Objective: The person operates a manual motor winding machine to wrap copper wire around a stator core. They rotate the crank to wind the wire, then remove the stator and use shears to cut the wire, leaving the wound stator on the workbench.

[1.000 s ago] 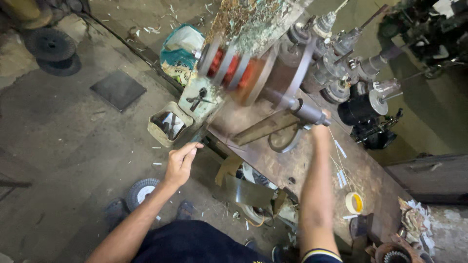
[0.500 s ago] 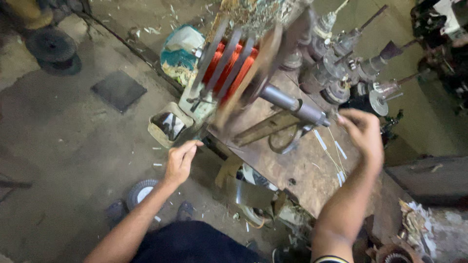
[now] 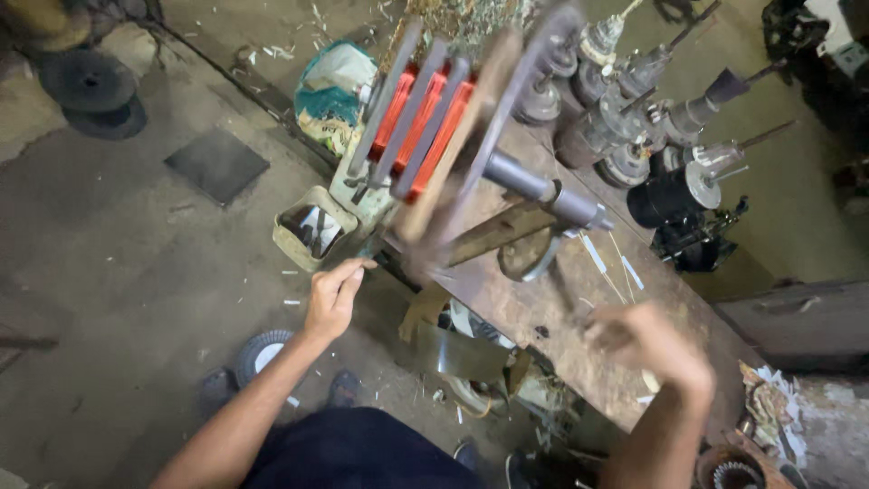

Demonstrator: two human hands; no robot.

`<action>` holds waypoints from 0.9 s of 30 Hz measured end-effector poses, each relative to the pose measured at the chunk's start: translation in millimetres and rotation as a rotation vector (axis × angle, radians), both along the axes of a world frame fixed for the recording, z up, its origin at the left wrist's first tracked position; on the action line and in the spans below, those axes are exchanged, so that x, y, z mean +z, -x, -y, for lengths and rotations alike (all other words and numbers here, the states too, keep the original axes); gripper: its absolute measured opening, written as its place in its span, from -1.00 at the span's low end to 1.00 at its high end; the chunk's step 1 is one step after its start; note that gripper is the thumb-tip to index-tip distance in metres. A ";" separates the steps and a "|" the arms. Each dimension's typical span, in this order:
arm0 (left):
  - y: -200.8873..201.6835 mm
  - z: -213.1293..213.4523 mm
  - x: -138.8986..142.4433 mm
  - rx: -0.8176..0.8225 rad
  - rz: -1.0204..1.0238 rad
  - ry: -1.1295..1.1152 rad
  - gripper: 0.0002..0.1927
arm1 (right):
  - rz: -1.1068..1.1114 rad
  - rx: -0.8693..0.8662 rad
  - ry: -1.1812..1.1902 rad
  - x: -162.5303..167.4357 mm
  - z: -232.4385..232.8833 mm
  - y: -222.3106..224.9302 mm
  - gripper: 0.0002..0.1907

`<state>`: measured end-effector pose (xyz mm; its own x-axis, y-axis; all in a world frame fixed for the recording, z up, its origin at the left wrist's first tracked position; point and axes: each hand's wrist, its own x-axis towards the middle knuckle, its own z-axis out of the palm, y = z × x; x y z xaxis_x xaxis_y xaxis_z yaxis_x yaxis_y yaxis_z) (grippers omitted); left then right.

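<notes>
A winding frame [image 3: 425, 127] with red formers between grey plates spins as a blur on a steel shaft [image 3: 534, 190] above the rusty workbench [image 3: 543, 317]. My left hand [image 3: 333, 297] reaches to the bench's left edge just below the frame, fingertips pinched together; anything thin between them is too small to see. My right hand [image 3: 647, 342] is motion-blurred over the bench's near right part, closed around the dark crank handle [image 3: 570, 294] that hangs from the shaft end.
A small tray of dark parts [image 3: 312, 231] and a blue-white bag [image 3: 330, 86] sit left of the bench. Several motor rotors [image 3: 634, 100] and a black motor [image 3: 670, 195] crowd the far right. A dark plate [image 3: 215, 165] and discs [image 3: 86, 86] lie on the floor.
My right hand has swung from the shaft end out to the right and down toward me in a circle. The frame has gone from sharp to spinning blur. My left hand has stayed put.
</notes>
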<state>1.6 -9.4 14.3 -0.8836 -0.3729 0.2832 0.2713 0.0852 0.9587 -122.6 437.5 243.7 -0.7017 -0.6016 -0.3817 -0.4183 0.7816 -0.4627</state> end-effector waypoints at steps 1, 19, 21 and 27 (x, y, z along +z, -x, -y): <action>0.0 -0.2 -0.7 0.000 -0.073 0.005 -0.75 | -0.115 0.041 0.077 24.6 -4.0 12.5 -0.48; -4.7 0.5 9.1 -0.011 -0.060 0.009 -0.75 | -0.070 0.022 -0.141 -37.2 18.6 -23.7 -0.74; -3.0 -0.4 8.3 -0.003 -0.079 -0.003 -0.75 | -0.212 -0.041 0.031 15.8 9.5 -7.4 -0.74; -5.5 -1.6 4.3 -0.006 -0.037 -0.001 -0.74 | -0.620 -0.303 0.456 -31.7 42.7 149.7 -0.81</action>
<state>7.1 -7.8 18.6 -0.8747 -0.3679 0.3154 0.3072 0.0825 0.9481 -272.3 394.9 212.0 -0.8612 -0.3545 0.3642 -0.5035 0.6928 -0.5162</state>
